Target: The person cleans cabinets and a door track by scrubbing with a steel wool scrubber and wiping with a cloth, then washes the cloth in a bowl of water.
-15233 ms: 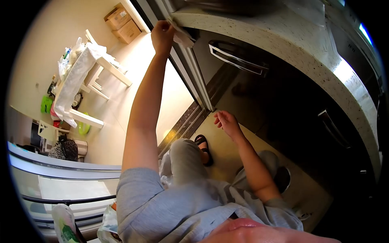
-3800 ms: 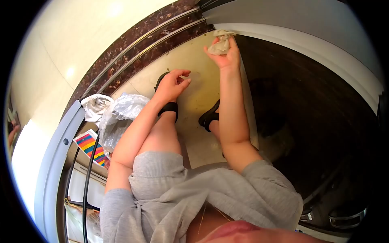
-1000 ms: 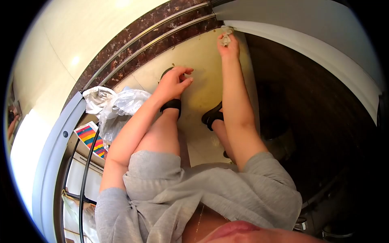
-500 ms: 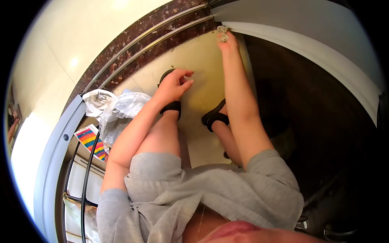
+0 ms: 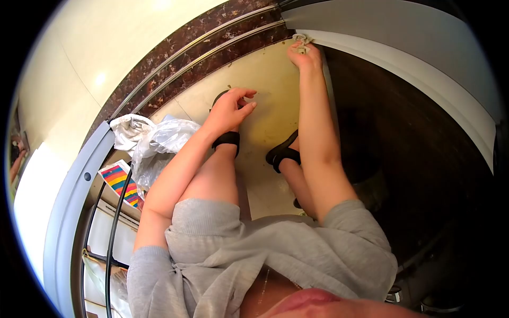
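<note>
My right hand (image 5: 306, 58) is closed around a crumpled, pale, dirty cloth (image 5: 302, 43). It reaches far forward, with the cloth low at the corner where the floor (image 5: 265, 74) meets the base of a white curved panel (image 5: 360, 42). My left hand (image 5: 231, 110) is held over my left foot with its fingers apart and bent, and nothing is in it. Black sandals (image 5: 281, 151) are on my feet, which stand on the yellowish floor.
Dark red marbled strips with metal door tracks (image 5: 207, 53) curve along the far side. At left, a clear plastic bag (image 5: 164, 140) and a white cloth (image 5: 130, 130) hang by a grey-blue frame (image 5: 74, 212). A striped colourful card (image 5: 121, 183) lies below. Dark space fills the right.
My right hand has shifted slightly to the right with the cloth. My left hand keeps nearly the same pose, and the whole view has moved a little.
</note>
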Available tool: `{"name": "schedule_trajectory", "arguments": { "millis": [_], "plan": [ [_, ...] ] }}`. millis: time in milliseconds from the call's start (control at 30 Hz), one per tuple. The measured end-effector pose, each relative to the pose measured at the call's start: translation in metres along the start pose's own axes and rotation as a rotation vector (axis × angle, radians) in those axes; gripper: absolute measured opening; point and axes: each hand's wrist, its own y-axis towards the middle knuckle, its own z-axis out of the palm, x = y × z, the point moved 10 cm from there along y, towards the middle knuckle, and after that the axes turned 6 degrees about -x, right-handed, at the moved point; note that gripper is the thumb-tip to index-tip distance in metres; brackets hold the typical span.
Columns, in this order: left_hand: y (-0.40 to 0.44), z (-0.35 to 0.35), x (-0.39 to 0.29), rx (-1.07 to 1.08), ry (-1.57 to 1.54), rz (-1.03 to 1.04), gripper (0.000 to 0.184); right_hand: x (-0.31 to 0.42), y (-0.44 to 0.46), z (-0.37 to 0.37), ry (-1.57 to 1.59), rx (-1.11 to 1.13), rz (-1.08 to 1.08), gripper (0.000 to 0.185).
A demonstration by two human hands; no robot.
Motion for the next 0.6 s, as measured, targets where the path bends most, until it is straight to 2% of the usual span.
{"name": "schedule_trajectory", "arguments": {
  "millis": [133,233,267,367,467,567,600],
  "plan": [
    [0.0,0.003,0.005,0.021,-0.012,-0.002,0.031,0.005,-0.05,0.012,-0.067,0.209,-0.157,0.008],
    [0.0,0.005,0.007,0.029,0.025,-0.003,0.031,0.017,-0.01,0.013,-0.238,0.186,-0.297,0.009],
    [0.001,0.005,0.005,0.023,0.038,0.003,0.031,0.017,-0.008,0.016,-0.386,0.152,-0.335,0.009],
    [0.002,0.003,-0.002,0.013,0.025,-0.002,0.031,0.01,-0.012,0.008,-0.26,-0.051,-0.196,0.008],
    [0.001,0.004,0.003,0.03,-0.001,-0.028,0.031,0.009,-0.058,0.016,-0.06,0.191,-0.212,0.005],
    [0.002,0.004,0.009,0.029,0.051,-0.011,0.031,0.015,-0.043,0.019,-0.18,0.286,-0.292,0.006],
    [0.002,0.004,0.008,0.03,0.034,-0.016,0.03,0.018,-0.03,0.017,-0.325,0.219,-0.386,0.005]
  ]
}}
